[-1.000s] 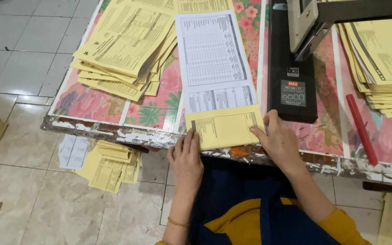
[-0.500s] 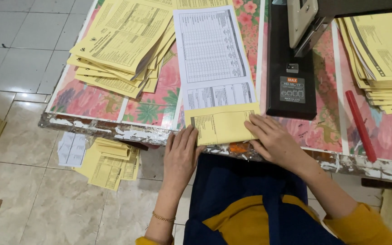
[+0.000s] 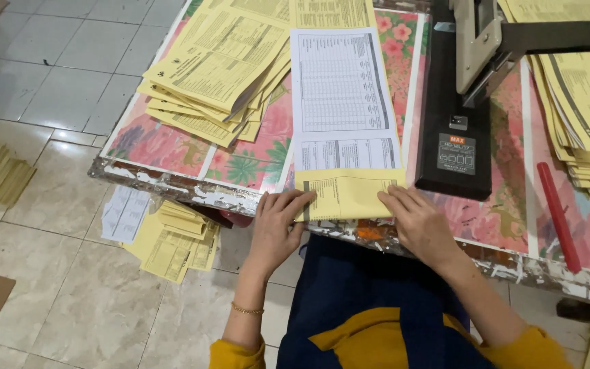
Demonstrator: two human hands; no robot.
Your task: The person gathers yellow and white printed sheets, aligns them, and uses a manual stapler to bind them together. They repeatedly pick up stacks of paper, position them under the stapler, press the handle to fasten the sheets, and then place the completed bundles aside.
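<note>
Head view, looking down on a low table (image 3: 172, 147) with a flowered cover and a chipped near edge. Left hand (image 3: 276, 229) flat, fingers together, pressing the left edge of a folded yellow sheet (image 3: 349, 195) at the table's near rim. Right hand (image 3: 419, 225) likewise flat, fingertips on the sheet's right edge; neither hand closed around anything. Directly beyond the yellow sheet, touching it, a long white printed form (image 3: 341, 96) running away from the body. Left of that, a loose fanned stack of yellow papers (image 3: 216, 68). Just right of the form, a black heavy-duty stapler (image 3: 455, 130), its base close beside the right hand. Further right, another pile of yellow sheets (image 3: 585, 116) and a red stick (image 3: 558, 215) lying on the cover. Below, on the tiled floor (image 3: 56, 82), scattered yellow leaflets (image 3: 175, 239) beside the left forearm and a white sheet (image 3: 124, 213).
</note>
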